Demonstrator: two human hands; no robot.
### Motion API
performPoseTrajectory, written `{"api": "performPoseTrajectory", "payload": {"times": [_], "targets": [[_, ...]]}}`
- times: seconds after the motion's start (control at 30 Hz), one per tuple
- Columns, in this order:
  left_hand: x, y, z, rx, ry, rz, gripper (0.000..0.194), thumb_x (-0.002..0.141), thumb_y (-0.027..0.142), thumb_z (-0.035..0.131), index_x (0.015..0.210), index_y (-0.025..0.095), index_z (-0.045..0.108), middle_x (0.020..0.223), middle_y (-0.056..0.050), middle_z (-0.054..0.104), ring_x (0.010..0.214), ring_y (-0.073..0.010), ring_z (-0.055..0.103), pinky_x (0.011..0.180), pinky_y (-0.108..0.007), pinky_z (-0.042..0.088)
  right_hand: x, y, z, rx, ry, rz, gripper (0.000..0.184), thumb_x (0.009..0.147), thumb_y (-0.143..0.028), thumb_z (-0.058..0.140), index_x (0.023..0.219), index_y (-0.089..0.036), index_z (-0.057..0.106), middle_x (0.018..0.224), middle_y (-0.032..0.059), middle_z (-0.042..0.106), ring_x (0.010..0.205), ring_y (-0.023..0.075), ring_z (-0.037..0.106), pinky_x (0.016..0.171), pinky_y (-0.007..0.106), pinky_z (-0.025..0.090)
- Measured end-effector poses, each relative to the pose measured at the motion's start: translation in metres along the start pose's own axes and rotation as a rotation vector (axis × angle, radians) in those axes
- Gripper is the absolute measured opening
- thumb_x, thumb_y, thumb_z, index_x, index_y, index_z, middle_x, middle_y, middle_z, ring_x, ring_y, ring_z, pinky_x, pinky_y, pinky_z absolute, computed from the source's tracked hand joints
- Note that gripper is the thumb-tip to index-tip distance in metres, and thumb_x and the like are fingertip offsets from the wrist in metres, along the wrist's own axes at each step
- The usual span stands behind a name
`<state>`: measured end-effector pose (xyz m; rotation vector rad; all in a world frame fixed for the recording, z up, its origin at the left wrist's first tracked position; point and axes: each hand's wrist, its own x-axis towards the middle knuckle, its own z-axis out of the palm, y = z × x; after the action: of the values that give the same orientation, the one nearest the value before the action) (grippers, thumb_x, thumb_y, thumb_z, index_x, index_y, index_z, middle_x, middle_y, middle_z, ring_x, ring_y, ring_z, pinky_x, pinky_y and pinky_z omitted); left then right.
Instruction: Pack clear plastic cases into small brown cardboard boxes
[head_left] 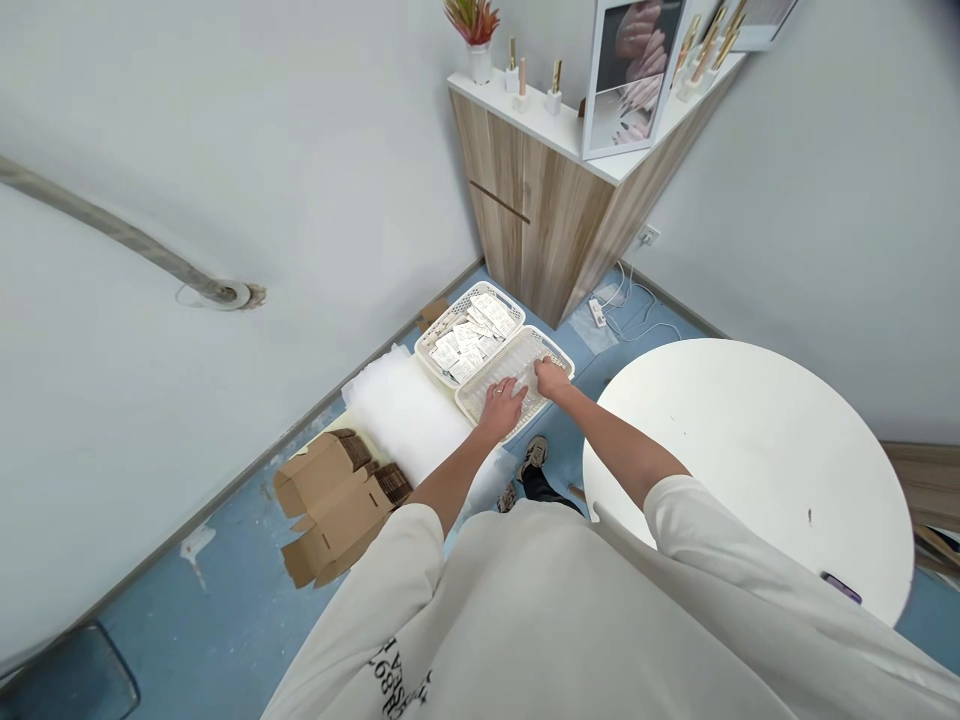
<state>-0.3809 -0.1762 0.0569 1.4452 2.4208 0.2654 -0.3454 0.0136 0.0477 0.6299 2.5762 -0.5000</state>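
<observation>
Two white plastic baskets stand side by side near the wall. In the nearer basket (463, 407) lie clear, see-through plastic pieces (517, 362), too small to name surely. My left hand (504, 408) reaches over this basket, its fingers spread and resting on the clear pieces. At the basket's right part, my right hand (551, 378) has its fingers curled in; whatever they hold is hidden. The farther basket (429, 350) contains many flat white printed cards or packets (474, 335), loosely heaped. Neither hand touches that one.
Left of the baskets lie white foam-like sheets (409, 405) and flattened brown cardboard boxes (345, 505). A round white table (750, 470) stands to my right, with a phone (841, 587). Beyond are a wooden cabinet (532, 190) and a power strip (597, 312) with cables.
</observation>
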Motion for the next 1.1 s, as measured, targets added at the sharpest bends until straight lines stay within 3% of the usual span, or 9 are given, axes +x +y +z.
{"api": "performPoseTrajectory", "payload": {"times": [0.13, 0.27, 0.53, 0.77, 1.1], "targets": [[0.001, 0.0, 0.0, -0.016, -0.007, 0.003, 0.052, 0.097, 0.02, 0.041, 0.148, 0.025, 0.048, 0.156, -0.013, 0.041, 0.149, -0.0297, 0.03, 0.121, -0.051, 0.021, -0.012, -0.002, -0.007, 0.008, 0.04, -0.034, 0.035, 0.086, -0.009, 0.056, 0.121, -0.016, 0.054, 0.114, 0.017, 0.065, 0.105, 0.0288, 0.065, 0.091, 0.037, 0.045], [0.001, -0.002, 0.0, -0.02, -0.006, -0.004, 0.054, 0.096, 0.02, 0.043, 0.15, 0.022, 0.045, 0.156, -0.014, 0.041, 0.147, -0.0288, 0.032, 0.12, -0.05, 0.022, -0.03, -0.001, -0.017, 0.044, 0.2, -0.041, 0.032, 0.087, -0.006, 0.049, 0.117, -0.017, 0.053, 0.111, 0.0141, 0.067, 0.103, 0.0278, 0.062, 0.09, 0.037, 0.041], [-0.007, 0.008, -0.007, -0.077, 0.092, -0.036, 0.057, 0.095, 0.024, 0.044, 0.152, 0.018, 0.04, 0.156, -0.015, 0.041, 0.143, -0.0293, 0.038, 0.118, -0.047, 0.028, -0.095, 0.004, -0.027, 0.103, 0.441, -0.033, 0.029, 0.092, -0.011, 0.042, 0.116, -0.021, 0.054, 0.114, 0.0111, 0.067, 0.108, 0.028, 0.055, 0.092, 0.037, 0.036], [-0.036, 0.058, -0.013, -0.16, 0.175, 0.105, 0.055, 0.096, 0.023, 0.043, 0.151, 0.021, 0.04, 0.154, -0.012, 0.044, 0.144, -0.0273, 0.038, 0.118, -0.045, 0.028, -0.176, 0.01, -0.006, 0.174, 0.603, 0.022, 0.026, 0.096, -0.018, 0.041, 0.119, -0.019, 0.053, 0.119, 0.0125, 0.065, 0.112, 0.0283, 0.055, 0.095, 0.037, 0.036], [-0.081, 0.138, 0.018, -0.193, -0.035, 0.33, 0.056, 0.099, 0.028, 0.041, 0.154, 0.019, 0.035, 0.153, -0.015, 0.046, 0.14, -0.0298, 0.043, 0.112, -0.047, 0.037, -0.304, 0.049, 0.059, 0.255, 0.674, 0.22, 0.035, 0.094, -0.015, 0.042, 0.127, -0.018, 0.052, 0.119, 0.0114, 0.066, 0.11, 0.0256, 0.059, 0.094, 0.035, 0.04]]}}
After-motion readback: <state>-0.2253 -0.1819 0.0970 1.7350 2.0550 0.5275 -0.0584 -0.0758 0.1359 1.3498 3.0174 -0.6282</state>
